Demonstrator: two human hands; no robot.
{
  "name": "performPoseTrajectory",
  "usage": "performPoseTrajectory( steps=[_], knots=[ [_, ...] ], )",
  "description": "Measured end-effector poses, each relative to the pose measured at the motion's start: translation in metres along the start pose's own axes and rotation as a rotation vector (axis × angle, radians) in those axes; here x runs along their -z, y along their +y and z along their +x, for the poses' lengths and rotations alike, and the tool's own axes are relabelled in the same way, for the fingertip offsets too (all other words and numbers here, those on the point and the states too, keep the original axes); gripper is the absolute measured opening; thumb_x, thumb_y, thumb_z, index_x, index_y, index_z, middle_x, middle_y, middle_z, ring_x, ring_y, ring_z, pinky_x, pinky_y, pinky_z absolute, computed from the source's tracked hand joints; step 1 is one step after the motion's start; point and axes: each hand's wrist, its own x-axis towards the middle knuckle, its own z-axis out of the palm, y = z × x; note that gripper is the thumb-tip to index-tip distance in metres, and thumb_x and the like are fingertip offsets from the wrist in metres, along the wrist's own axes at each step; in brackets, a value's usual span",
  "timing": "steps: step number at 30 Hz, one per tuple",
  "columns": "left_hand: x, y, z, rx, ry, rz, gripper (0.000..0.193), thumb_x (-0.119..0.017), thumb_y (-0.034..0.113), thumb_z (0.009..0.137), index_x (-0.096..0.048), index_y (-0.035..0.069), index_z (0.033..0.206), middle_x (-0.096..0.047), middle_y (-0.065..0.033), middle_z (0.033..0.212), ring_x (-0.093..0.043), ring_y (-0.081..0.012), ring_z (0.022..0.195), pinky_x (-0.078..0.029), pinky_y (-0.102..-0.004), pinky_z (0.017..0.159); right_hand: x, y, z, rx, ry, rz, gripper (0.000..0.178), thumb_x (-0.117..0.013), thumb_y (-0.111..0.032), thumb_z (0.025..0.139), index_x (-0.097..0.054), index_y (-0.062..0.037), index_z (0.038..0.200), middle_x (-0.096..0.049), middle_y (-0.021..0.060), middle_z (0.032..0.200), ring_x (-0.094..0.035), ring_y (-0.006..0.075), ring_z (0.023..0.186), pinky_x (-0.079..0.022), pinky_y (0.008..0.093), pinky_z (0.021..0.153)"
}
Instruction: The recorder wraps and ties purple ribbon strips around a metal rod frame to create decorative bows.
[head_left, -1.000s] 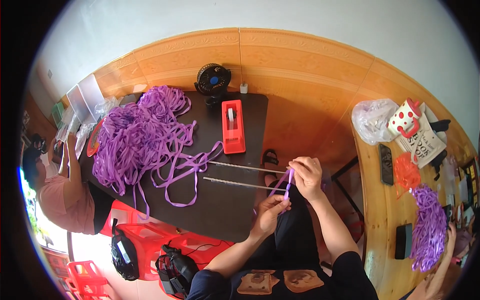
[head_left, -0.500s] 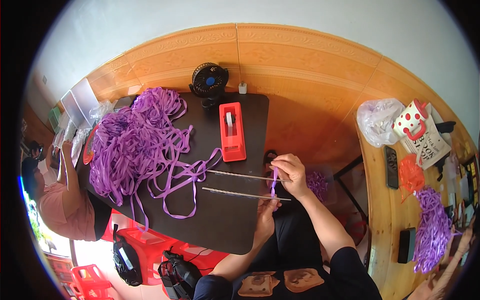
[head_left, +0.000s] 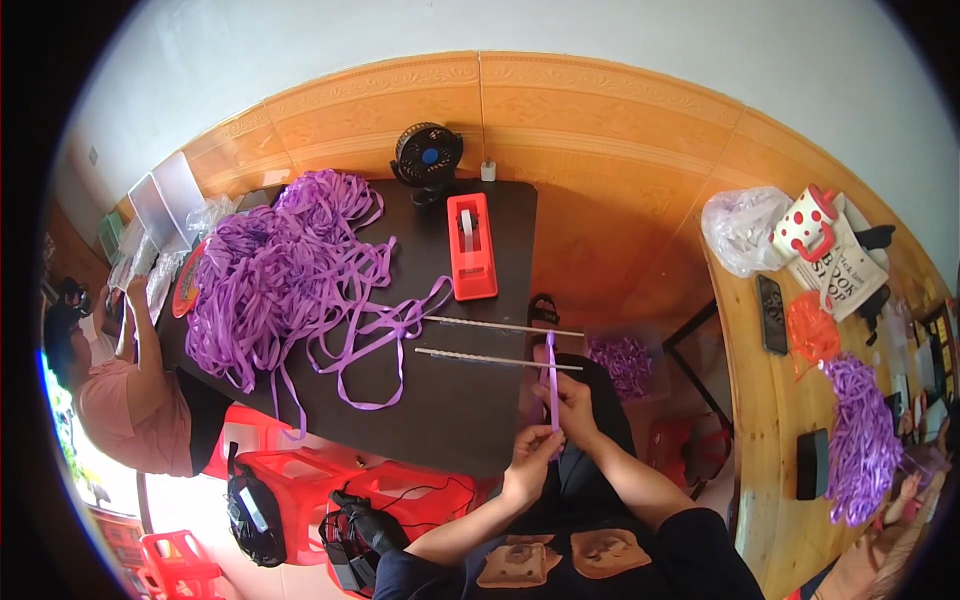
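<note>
Two thin metal rods [head_left: 470, 357] stick out past the right edge of the dark table, side by side. A purple ribbon [head_left: 554, 385] is looped around them near their free ends and runs down toward me. My left hand [head_left: 533, 464] pinches the lower part of this ribbon between thumb and fingers. Just above it, on the ribbon's right side, my right hand [head_left: 573, 408] is closed against the strip; its fingertips are partly hidden. On the table lies a big tangled heap of purple ribbon [head_left: 270, 290], with loose loops trailing toward the rods.
A red tape dispenser [head_left: 472, 270] and a black fan [head_left: 428, 158] stand on the dark table. Below the rods, a clear bin [head_left: 622, 368] holds purple pieces. The wooden table [head_left: 760, 480] at right carries a phone, dotted cup and more ribbon. People sit at far left and lower right.
Both hands have come down from the rods toward me, the right one from the upper rod. The ribbon now stretches in a straight length below the rods. The view has shifted slightly.
</note>
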Motion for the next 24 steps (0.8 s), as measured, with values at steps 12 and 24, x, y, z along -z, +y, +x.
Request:
performPoseTrajectory(
  steps=[12,24],
  knots=[
    [0.044,0.024,-0.040,0.028,-0.128,0.303,0.007,-0.066,0.004,0.083,-0.064,-0.002,0.086,-0.061,-0.0022,0.072,-0.054,-0.0063,0.062,-0.040,-0.0187,0.055,-0.022,0.010,-0.133,-0.324,-0.149,0.325,0.006,-0.062,0.000,0.083,-0.067,0.0023,0.085,-0.063,0.0028,0.075,-0.054,0.0051,0.068,-0.042,0.0209,0.058],
    [0.046,0.039,-0.044,0.070,-0.143,0.380,0.006,-0.068,0.003,0.081,-0.064,0.000,0.084,-0.062,-0.0019,0.073,-0.051,-0.0040,0.059,-0.037,-0.0175,0.050,-0.019,-0.030,-0.163,-0.530,-0.409,0.435,0.007,-0.064,-0.003,0.081,-0.067,0.0029,0.084,-0.065,0.0045,0.073,-0.057,0.0081,0.067,-0.043,0.0212,0.062]
  ],
)
